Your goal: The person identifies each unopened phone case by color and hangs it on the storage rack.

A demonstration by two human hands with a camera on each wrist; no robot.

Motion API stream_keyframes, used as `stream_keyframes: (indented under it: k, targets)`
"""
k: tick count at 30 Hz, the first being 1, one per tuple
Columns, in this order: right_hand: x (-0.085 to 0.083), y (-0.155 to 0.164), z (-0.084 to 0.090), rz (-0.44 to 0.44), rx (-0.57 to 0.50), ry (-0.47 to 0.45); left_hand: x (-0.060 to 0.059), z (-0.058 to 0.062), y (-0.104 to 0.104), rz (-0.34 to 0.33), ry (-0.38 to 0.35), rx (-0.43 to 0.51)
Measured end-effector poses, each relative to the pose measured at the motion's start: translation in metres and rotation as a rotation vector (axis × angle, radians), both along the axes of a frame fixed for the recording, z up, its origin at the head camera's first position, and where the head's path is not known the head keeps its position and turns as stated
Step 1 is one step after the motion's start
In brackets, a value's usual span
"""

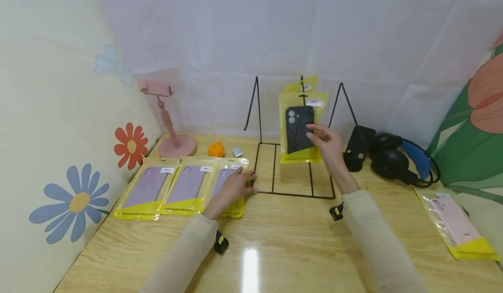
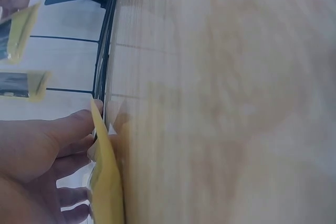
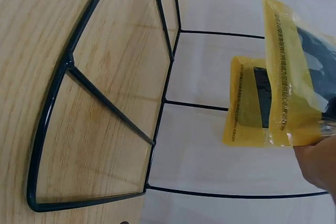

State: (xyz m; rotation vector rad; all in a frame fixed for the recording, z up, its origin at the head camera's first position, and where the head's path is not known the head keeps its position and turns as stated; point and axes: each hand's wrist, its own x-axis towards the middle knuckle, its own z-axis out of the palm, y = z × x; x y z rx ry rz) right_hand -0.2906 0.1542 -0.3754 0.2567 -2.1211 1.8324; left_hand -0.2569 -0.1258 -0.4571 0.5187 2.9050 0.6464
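The wooden tabletop (image 1: 283, 240) carries everything, and on it stands a black wire rack (image 3: 110, 103), whose frame looks light, so a hard pull on its hook could tip or drag it. To its left stands a pink phone stand (image 1: 184, 146); to its right lie headphones (image 1: 393, 164), close to a black stand (image 1: 359, 144).

Next in size come the flat yellow packets. The front packet (image 1: 299, 131), with a dark case inside, hangs from the rack's middle hook, just before a rear packet (image 1: 294, 86). The right hand (image 1: 329, 146) has thumb and forefinger set narrowly apart against its face; I cannot tell whether they pinch it. A sideways push could swing it, and a forward pull could slide its hole off the hook's tip.

Three purple-case packets lie in a row on the left: an outer one (image 1: 145, 188), a middle one (image 1: 186, 186) and a near one (image 1: 222, 180) beside the rack. The left hand (image 1: 233, 187) rests over that last one, fingers bent at its right edge, their grip unclear. If it slips on the slick film, the packet may catch the rack's base bar.

Smallest, behind the row, are an orange ball (image 1: 216, 149) and a grey block (image 1: 237, 152)
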Motion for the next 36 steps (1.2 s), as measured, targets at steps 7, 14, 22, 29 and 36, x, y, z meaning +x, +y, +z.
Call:
stream_keyframes:
  k: [7,14,22,29,36]
  targets:
    - [-0.01,-0.003,0.004,-0.002,-0.065,-0.035,0.0,-0.001,-0.001,-0.012,0.015,0.003]
    - [0.001,-0.007,0.016,-0.001,-0.052,-0.024,0.001,-0.002,0.001,-0.012,0.014,-0.005]
    - [0.004,0.005,0.008,-0.02,-0.095,-0.024,0.0,-0.001,0.0,-0.01,0.034,-0.021]
    - [0.035,0.037,-0.005,-0.088,0.118,-0.041,-0.002,-0.001,-0.001,-0.011,0.033,-0.008]
    - [0.075,0.092,-0.041,-0.016,0.336,-0.013,-0.001,-0.002,-0.001,-0.023,0.038,-0.014]
